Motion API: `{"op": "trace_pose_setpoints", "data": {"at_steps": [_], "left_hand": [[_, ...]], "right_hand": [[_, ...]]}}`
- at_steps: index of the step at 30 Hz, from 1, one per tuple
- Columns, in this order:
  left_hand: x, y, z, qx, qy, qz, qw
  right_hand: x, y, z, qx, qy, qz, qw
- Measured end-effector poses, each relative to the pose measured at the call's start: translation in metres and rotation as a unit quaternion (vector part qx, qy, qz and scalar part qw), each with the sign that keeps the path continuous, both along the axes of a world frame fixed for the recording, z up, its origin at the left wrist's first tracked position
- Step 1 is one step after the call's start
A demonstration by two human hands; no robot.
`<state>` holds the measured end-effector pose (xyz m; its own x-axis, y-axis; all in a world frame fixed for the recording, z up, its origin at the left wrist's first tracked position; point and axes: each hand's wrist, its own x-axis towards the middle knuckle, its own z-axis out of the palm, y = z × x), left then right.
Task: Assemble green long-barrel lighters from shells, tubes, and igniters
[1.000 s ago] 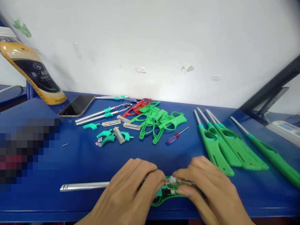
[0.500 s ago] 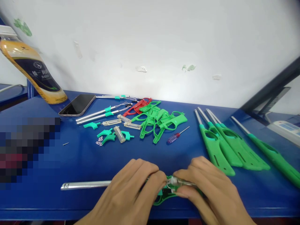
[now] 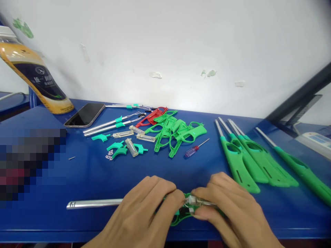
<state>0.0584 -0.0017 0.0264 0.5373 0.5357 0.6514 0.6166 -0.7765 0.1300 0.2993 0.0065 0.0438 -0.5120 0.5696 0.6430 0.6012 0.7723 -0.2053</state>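
Note:
At the front of the table, my left hand [image 3: 144, 206] is closed over a partly assembled gas lighter, its green half-shell [image 3: 181, 221] open toward me. The silver metal tube [image 3: 94, 204] of this lighter sticks out to the left of the hand. My right hand [image 3: 230, 206] pinches a clear fuel tank [image 3: 205, 202] at the right end of the shell, thumb below and fingers above. Between my fingertips a pale fitting on the tank's end shows. My fingers hide most of the shell's inside.
Loose clear tanks [image 3: 132, 147], teal triggers [image 3: 119, 151], metal tubes with wires [image 3: 108, 126], green half-shells [image 3: 178, 132] and a red one [image 3: 152, 117] lie behind. A screwdriver [image 3: 191, 152] is beside them. Several assembled lighters [image 3: 240, 165] lie right. A phone [image 3: 85, 115] and bottle [image 3: 38, 75] stand left.
Almost nothing differs. Both hands keep their grip, with only a slight shift of the left fingertips toward the tank's fitting and a small shift of the whole view.

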Motion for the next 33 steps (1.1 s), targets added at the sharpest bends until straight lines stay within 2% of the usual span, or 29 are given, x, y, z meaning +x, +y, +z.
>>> {"op": "trace_pose_setpoints", "data": {"at_steps": [8, 14, 17, 20, 23, 26, 30, 33], "left_hand": [[-0.008, -0.005, 0.002, -0.001, -0.004, -0.005, 1.000], [-0.016, -0.006, 0.006, -0.011, -0.029, -0.032, 0.999], [-0.014, -0.004, -0.001, -0.012, -0.041, -0.022, 0.999], [-0.012, -0.002, -0.016, 0.010, -0.084, -0.008, 0.996], [-0.010, 0.000, -0.026, 0.019, -0.067, 0.004, 0.998], [-0.008, 0.003, -0.022, 0.018, -0.019, 0.008, 1.000], [-0.005, 0.004, -0.011, 0.019, -0.011, 0.005, 1.000], [-0.005, 0.002, -0.008, 0.014, -0.014, 0.001, 1.000]], "right_hand": [[-0.001, -0.001, 0.000, -0.001, -0.003, 0.004, 1.000], [-0.002, -0.001, 0.000, 0.000, 0.002, 0.000, 1.000], [-0.002, -0.001, 0.000, 0.007, 0.005, -0.008, 1.000], [-0.001, -0.002, -0.001, 0.008, 0.009, -0.017, 1.000], [0.000, -0.002, -0.002, 0.007, 0.012, -0.019, 1.000], [0.001, -0.003, -0.002, 0.010, 0.009, -0.017, 1.000], [0.000, -0.004, -0.001, 0.011, 0.013, -0.015, 1.000], [-0.001, -0.003, 0.001, 0.011, 0.018, -0.009, 1.000]]}}
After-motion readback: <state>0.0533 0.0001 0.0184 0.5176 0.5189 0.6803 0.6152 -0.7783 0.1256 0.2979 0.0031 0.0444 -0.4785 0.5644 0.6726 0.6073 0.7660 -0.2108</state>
